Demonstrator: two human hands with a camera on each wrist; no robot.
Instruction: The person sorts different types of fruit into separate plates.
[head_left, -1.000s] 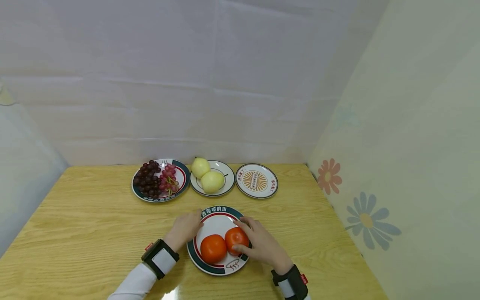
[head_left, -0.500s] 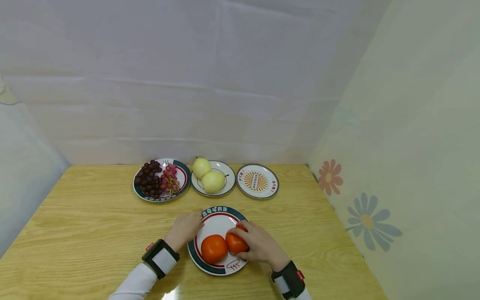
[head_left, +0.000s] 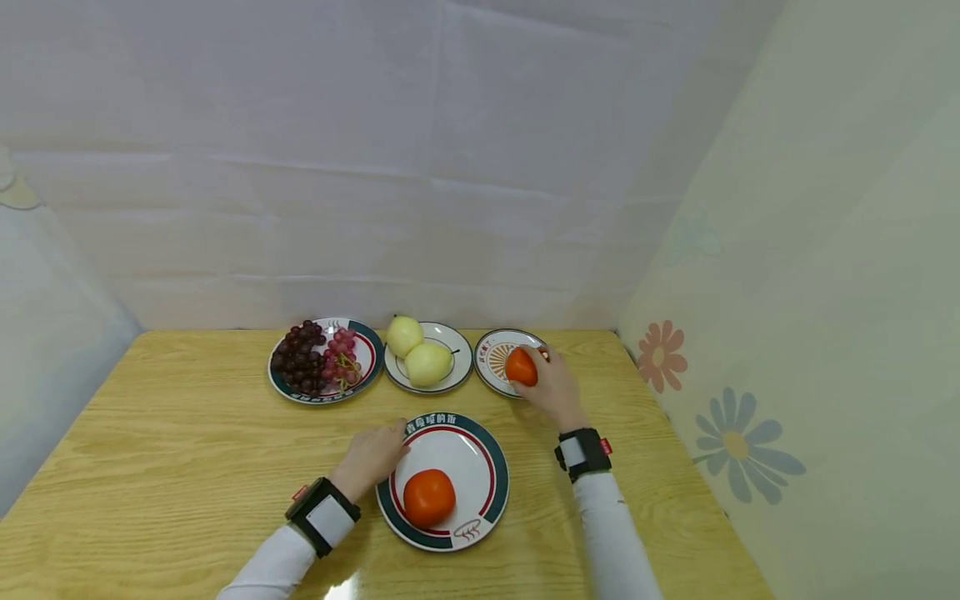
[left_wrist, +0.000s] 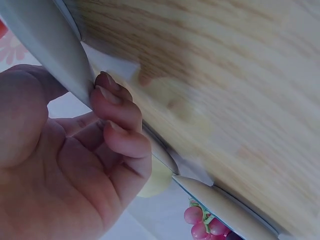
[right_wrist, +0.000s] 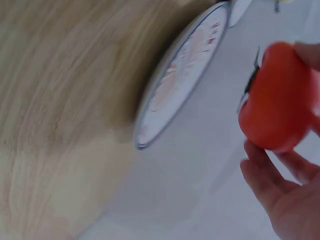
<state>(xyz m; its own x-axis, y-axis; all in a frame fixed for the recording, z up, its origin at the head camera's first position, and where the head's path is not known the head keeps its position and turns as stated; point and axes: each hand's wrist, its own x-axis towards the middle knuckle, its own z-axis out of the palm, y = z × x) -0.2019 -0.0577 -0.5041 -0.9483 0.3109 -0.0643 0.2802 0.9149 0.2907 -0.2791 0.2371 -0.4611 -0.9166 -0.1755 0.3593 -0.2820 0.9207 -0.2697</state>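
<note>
My left hand [head_left: 371, 454] pinches the left rim of a large plate [head_left: 491, 467] with a green band. In the left wrist view its fingers [left_wrist: 117, 107] curl at the plate's edge [left_wrist: 55, 45]. One red tomato [head_left: 429, 498] sits on that plate. My right hand [head_left: 552, 385] grips a second tomato [head_left: 521, 367] over a small white plate [head_left: 491, 354] with an orange ray pattern. The right wrist view shows this tomato [right_wrist: 280, 97] raised above the small plate [right_wrist: 182, 75], its green stem facing down toward it.
Along the back of the wooden table [head_left: 187, 458], a plate [head_left: 367, 350] bears dark and red grapes [head_left: 298, 358]. Beside it, a smaller plate [head_left: 459, 354] carries two yellow-green pears [head_left: 427, 365]. A pale cloth wall stands behind, and a flowered one rises on the right.
My right hand has taken one tomato off the large plate and carried it up and right, over the small patterned plate. The left hand has stayed at the large plate's rim.
</note>
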